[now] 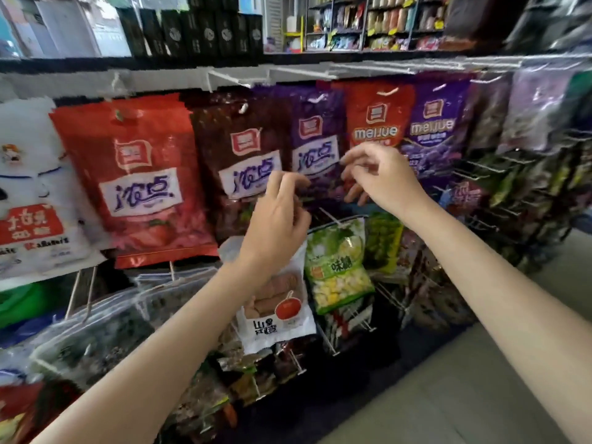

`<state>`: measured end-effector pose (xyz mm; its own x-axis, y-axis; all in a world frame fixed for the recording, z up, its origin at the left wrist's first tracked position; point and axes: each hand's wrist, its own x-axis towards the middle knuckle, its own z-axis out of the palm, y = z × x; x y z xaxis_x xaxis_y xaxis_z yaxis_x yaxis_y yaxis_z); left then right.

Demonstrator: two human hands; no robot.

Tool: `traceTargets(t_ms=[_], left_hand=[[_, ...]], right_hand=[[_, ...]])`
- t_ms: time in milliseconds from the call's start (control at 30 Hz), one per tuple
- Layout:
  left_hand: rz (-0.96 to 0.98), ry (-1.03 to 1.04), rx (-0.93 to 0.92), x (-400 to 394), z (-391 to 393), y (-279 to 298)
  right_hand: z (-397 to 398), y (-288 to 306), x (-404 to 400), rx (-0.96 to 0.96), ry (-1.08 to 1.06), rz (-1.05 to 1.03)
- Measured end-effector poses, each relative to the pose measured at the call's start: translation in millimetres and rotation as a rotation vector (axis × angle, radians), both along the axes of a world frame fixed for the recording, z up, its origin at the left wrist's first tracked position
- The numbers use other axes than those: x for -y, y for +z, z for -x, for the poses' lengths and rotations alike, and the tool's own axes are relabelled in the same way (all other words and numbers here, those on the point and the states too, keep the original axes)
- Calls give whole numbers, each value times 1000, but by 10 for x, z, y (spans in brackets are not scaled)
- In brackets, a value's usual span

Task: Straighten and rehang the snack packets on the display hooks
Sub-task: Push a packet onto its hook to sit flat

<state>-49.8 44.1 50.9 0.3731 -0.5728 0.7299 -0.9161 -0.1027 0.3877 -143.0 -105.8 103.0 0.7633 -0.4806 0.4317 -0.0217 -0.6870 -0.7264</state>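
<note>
Both hands raised at the middle of the hook rack. Left hand [278,216] fingers curled in front of the brown packet [240,161], just over the white packet [275,302]; whether it pinches anything, can't tell. Right hand [381,181] fingers loosely curled near the lower edge of the purple packet [317,136]; grip unclear too. Red packet [134,181] hangs tilted at left, two meijue packets [378,116] at right, green packet [336,264] on a lower hook below the right hand
</note>
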Motion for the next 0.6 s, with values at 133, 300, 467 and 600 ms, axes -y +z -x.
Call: traceTargets(t_ms=[133, 300, 467, 600], left_hand=[[-123, -65, 23, 557, 276, -100], [-191, -79, 6, 1407, 681, -203], [-465, -50, 47, 2484, 1111, -542], [-579, -61, 49, 3233, 1588, -745]], right_hand=[[538, -201, 589, -218, -108, -33], [1130, -462, 1453, -361, -162, 27], [1747, -686, 2582, -547, -243, 211], [2271, -847, 3382, -697, -267, 245]])
